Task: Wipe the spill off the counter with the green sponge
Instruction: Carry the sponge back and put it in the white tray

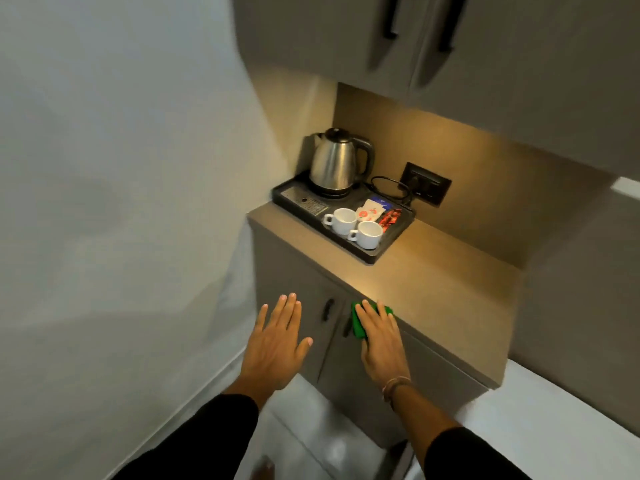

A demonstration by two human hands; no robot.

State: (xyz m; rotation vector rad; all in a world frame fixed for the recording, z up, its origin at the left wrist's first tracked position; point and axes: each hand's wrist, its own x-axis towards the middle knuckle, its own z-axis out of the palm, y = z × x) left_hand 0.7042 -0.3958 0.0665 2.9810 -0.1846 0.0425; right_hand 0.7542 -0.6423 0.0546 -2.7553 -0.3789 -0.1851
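The green sponge [358, 322] lies under the fingers of my right hand [381, 344], which holds it in front of the beige counter's [440, 289] near edge. Only the sponge's left side and far corner show past my fingers. My left hand [277, 344] hovers flat with fingers apart, holding nothing, in front of the lower cabinet door, left of the sponge. The counter top glows under a lamp; I cannot make out a spill on it.
A black tray [372, 258] at the counter's far left carries a steel kettle [337, 164], two white cups [343, 220] and sachets. A wall socket [426, 183] with a cord sits behind. Upper cabinets [415, 36] hang overhead. Lower doors have dark handles [327, 309].
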